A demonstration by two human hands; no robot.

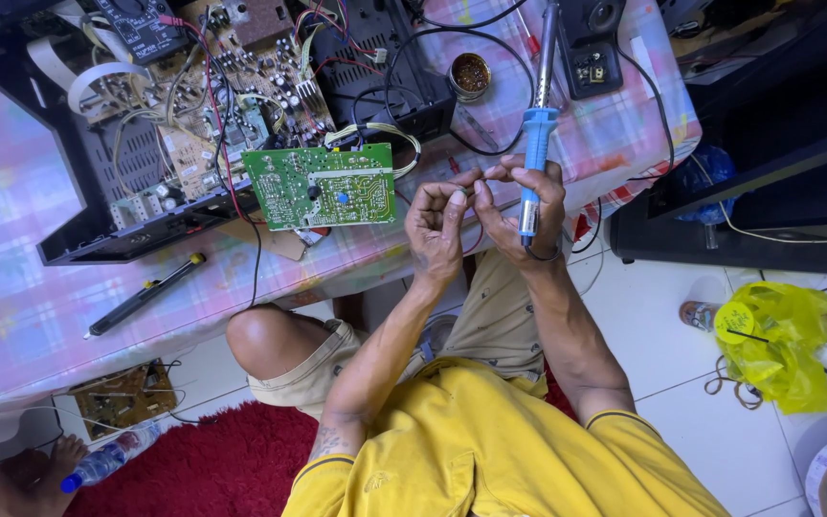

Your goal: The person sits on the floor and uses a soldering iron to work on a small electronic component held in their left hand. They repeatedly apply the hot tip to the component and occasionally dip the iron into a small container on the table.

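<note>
While upright, blue soldering iron (536, 153) inside right hand's (528, 206) closed grip, left hand (435, 225) alongside.

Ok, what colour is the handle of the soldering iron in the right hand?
Blue, on the soldering iron held in the right hand; head view.

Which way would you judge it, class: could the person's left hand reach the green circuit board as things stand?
Probably yes. The left hand is raised just to the right of the green circuit board, with nothing between them. Its fingertips seem busy pinching something small against the right hand, which also holds the blue soldering iron.
</note>
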